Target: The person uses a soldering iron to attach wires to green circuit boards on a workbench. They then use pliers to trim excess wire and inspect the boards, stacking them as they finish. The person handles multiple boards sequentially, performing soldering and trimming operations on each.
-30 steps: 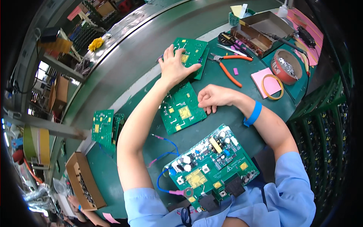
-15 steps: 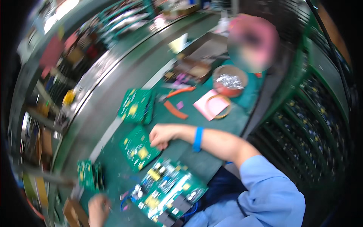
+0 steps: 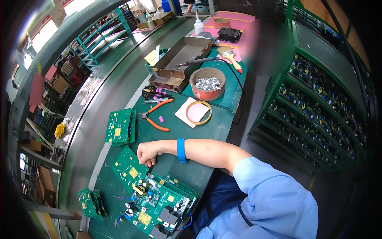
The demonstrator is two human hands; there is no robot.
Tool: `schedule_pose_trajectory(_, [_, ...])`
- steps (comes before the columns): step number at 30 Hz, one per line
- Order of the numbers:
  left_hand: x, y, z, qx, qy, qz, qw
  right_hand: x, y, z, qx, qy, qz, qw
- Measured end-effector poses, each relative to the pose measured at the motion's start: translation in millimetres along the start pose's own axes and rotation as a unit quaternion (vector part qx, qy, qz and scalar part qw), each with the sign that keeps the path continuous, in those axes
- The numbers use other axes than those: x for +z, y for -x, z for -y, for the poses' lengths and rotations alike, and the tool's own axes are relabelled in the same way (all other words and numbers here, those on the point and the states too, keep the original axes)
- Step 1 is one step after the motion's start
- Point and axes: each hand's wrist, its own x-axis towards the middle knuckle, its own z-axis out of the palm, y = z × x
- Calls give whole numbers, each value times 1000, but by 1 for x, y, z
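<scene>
My right hand (image 3: 148, 153), with a blue band on its wrist, has its fingers curled at the right edge of a green circuit board (image 3: 128, 170) and grips it there. The board lies tilted, its near corner against a stack of populated circuit boards (image 3: 169, 207) with capacitors, black blocks and blue wires. Just beyond the hand is another pile of green boards (image 3: 118, 127). A smaller upright group of boards (image 3: 89, 203) stands at the near left. My left hand is out of view.
Orange-handled cutters (image 3: 159, 126), a yellow tape ring (image 3: 200, 112) on paper and a round tub of metal bits (image 3: 207, 84) lie farther along the bench. A soldering iron (image 3: 195, 61) rests on a metal tray (image 3: 175, 59). A green rack (image 3: 310, 107) stands right, a conveyor (image 3: 85, 135) left.
My left hand, earlier at the lower left, has gone out of view. The whole view has shifted and sharpened. My right hand stays at the same board's edge.
</scene>
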Motion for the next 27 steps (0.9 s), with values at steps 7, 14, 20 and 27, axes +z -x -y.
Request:
schedule_pose_trajectory(7, [-66,-10,-60,43,171,-176,969,-6,5,-7,0,-9,-4,1000])
schedule_pose_trajectory(14, [-58,-69,-95,192,526,-13,829,-1,-4,-4,-16,-2,21,1000])
schedule_pose_trajectory(20, [-36,-140,-113,185,630,127,744,5,5,9,15,29,22,999])
schedule_pose_trajectory(27, [2,-178,-109,71,589,147,791,8,5,11,20,39,5,999])
